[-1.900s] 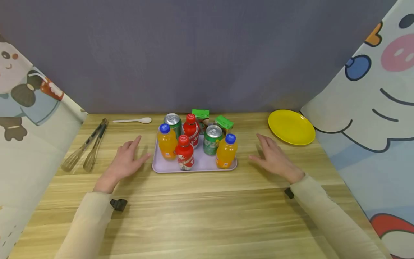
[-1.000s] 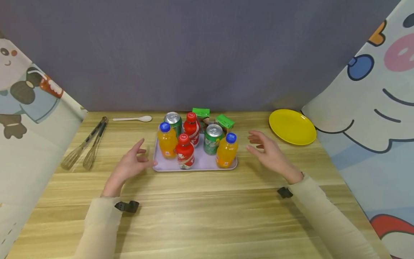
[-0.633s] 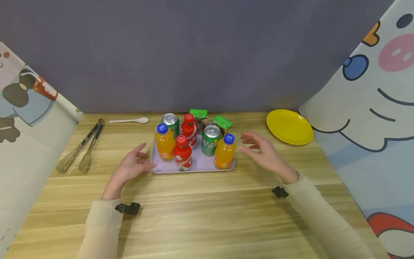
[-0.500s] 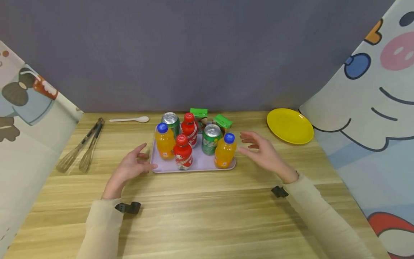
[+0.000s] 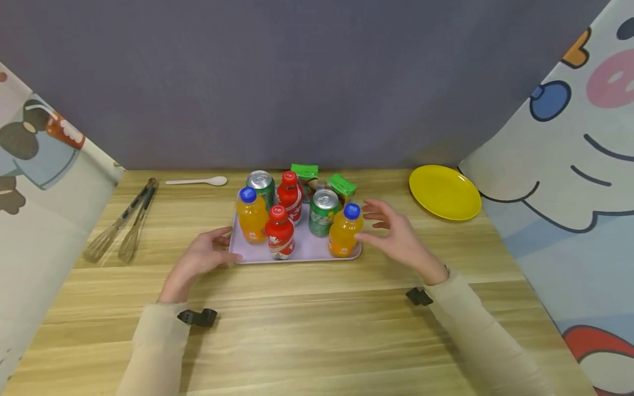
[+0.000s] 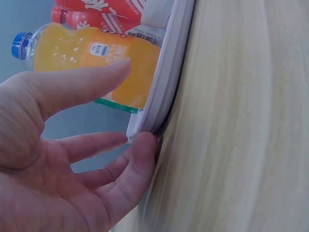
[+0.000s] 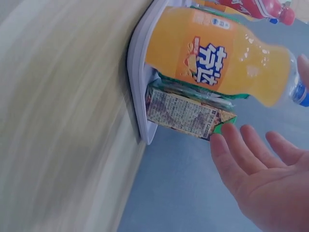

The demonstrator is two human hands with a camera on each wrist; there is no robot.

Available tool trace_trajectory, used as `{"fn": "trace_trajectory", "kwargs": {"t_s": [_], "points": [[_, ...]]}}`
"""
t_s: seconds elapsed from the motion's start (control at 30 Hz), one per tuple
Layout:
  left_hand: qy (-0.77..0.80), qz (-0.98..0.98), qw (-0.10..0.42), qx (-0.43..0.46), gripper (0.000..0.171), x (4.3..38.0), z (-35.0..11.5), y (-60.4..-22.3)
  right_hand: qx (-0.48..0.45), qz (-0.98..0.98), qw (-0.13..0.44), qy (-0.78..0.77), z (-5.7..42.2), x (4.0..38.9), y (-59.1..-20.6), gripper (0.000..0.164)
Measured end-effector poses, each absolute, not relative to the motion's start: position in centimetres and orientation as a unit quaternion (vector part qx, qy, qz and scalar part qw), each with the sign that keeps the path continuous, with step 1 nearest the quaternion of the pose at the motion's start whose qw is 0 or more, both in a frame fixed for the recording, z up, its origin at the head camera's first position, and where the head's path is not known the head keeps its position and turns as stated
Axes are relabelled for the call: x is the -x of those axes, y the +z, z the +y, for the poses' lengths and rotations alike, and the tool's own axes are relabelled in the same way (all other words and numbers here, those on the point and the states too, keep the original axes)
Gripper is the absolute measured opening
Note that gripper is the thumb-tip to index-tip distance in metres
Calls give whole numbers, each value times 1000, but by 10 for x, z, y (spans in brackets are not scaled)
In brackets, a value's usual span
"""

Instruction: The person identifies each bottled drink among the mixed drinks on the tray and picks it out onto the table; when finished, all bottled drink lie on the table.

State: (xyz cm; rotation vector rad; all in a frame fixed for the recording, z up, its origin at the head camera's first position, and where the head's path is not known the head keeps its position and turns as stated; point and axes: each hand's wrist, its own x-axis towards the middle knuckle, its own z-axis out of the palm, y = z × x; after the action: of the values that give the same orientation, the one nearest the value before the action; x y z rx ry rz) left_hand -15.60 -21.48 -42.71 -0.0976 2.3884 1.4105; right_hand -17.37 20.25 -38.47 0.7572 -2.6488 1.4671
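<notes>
A lilac tray (image 5: 309, 250) holds two orange soda bottles (image 5: 252, 223) with blue caps, two red bottles (image 5: 280, 242), two green cans (image 5: 323, 220) and two green-topped drink cartons (image 5: 340, 184). My left hand (image 5: 205, 253) is at the tray's left end; in the left wrist view its fingertips (image 6: 145, 145) meet the rim, while the thumb (image 6: 96, 84) extends in front of an orange soda bottle (image 6: 96, 58). On the other side, my right hand (image 5: 396, 239) has its fingers spread beside the right-hand orange soda bottle (image 7: 212, 53), close to a carton (image 7: 183, 113).
Two whisk-like utensils (image 5: 119, 223) with dark handles lie at the left of the wooden table (image 5: 297, 330). Behind the left hand is a white spoon (image 5: 198, 181). A yellow plate (image 5: 444, 192) rests at the back right, near the grey rear panel (image 5: 317, 82).
Both hands have moved inward from beside the tray. The left fingers have come to its left rim, the right hand close to the right orange soda bottle. Tray and drinks look unmoved.
</notes>
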Motion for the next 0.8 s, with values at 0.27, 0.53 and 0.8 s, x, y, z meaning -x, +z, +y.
{"fn": "trace_trajectory", "kwargs": {"t_s": [0.27,0.53,0.8], "points": [[482,859,168,39,84,157,-214,-429,-244,-843,12,479,199,175,-394,74],[469,868,159,40,84,158,-217,-433,-246,-836,1,491,179,157,-365,66],[464,872,153,38,83,159,-217,-435,-253,-838,8,483,174,157,-367,63]]}}
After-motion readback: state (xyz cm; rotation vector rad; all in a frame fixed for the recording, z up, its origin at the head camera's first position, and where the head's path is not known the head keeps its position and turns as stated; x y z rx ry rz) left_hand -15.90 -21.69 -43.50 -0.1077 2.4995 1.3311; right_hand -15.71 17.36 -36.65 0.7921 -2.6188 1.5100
